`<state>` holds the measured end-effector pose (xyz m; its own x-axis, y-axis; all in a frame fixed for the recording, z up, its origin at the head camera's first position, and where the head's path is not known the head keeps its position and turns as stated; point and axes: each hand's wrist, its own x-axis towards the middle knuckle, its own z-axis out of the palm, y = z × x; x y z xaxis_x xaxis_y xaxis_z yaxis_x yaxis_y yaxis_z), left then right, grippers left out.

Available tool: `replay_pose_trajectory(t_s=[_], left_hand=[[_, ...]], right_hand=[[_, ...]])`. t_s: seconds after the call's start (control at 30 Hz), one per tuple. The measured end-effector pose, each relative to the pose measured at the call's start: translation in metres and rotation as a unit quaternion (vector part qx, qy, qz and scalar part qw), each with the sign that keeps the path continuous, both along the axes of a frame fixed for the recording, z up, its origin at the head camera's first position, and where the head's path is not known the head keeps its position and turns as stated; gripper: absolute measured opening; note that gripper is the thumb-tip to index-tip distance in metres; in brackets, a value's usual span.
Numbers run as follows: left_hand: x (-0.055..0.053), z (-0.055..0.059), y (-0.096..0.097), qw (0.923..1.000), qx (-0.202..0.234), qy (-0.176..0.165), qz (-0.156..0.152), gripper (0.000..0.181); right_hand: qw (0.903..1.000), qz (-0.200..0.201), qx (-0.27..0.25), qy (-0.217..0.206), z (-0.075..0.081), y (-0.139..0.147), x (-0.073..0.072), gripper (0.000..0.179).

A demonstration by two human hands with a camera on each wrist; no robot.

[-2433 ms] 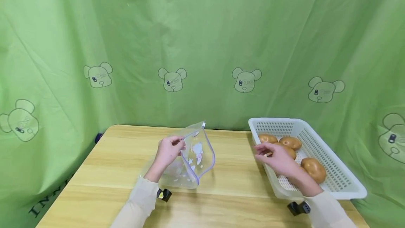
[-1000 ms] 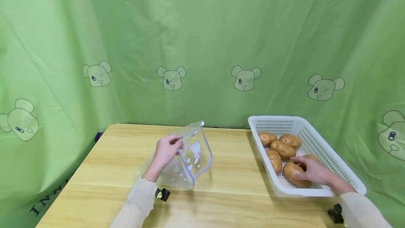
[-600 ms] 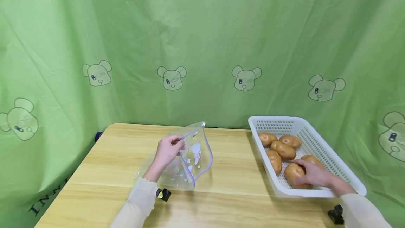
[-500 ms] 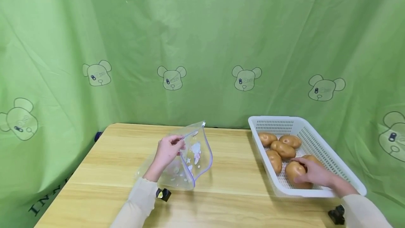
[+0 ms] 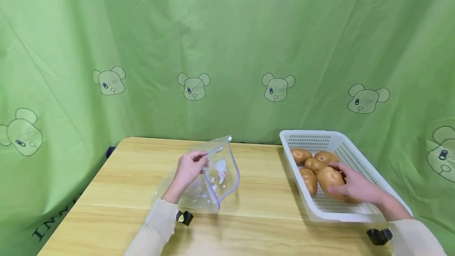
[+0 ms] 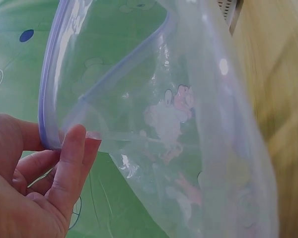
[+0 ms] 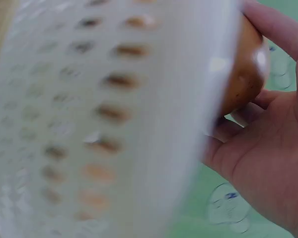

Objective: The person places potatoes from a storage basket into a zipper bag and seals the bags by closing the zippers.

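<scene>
My left hand [image 5: 190, 168] pinches the edge of a clear zip bag [image 5: 221, 173] with a purple zip strip and printed cartoon figures. In the left wrist view the bag [image 6: 164, 114] hangs with its mouth spread, thumb and fingers [image 6: 72, 166] at the strip. My right hand [image 5: 357, 185] grips a brown potato [image 5: 329, 180], raised over the others in the white basket [image 5: 366, 163]. From the right wrist, the same potato [image 7: 248, 64] shows between thumb and fingers, partly hidden by the basket wall [image 7: 154, 124].
Several more potatoes lie in the basket, among them one potato [image 5: 307, 181] by its left wall and one potato [image 5: 327, 157] farther back. The wooden table [image 5: 259, 208] spans between bag and basket. A green curtain [image 5: 234, 42] hangs behind.
My right hand has gone from the basket's left edge into it, taken hold of a potato and lifted it slightly. My left hand and the bag have stayed nearly still.
</scene>
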<state>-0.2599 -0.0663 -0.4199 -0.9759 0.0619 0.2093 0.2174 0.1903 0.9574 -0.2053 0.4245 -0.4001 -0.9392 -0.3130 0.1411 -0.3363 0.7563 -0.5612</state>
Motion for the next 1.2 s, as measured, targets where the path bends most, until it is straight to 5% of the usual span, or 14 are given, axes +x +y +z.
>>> replay_pose_trajectory(t_s=[0.23, 0.5, 0.8, 1.2], left_hand=[[0.003, 0.005, 0.003, 0.9999, 0.004, -0.011, 0.004, 0.022], [0.003, 0.003, 0.005, 0.9999, 0.011, -0.006, 0.003, 0.021], [0.004, 0.004, 0.008, 1.0000, 0.007, -0.005, 0.001, 0.023], [0.001, 0.005, 0.012, 0.9999, 0.010, -0.006, 0.000, 0.022]], right_hand=[[0.9990, 0.028, -0.010, 0.032, 0.025, -0.037, 0.002, 0.073], [0.9960, 0.032, -0.071, -0.044, 0.043, -0.084, 0.004, 0.077], [0.9962, 0.077, -0.030, 0.028, 0.047, -0.129, -0.009, 0.075], [0.9857, 0.128, -0.103, -0.035, 0.041, -0.181, -0.025, 0.071]])
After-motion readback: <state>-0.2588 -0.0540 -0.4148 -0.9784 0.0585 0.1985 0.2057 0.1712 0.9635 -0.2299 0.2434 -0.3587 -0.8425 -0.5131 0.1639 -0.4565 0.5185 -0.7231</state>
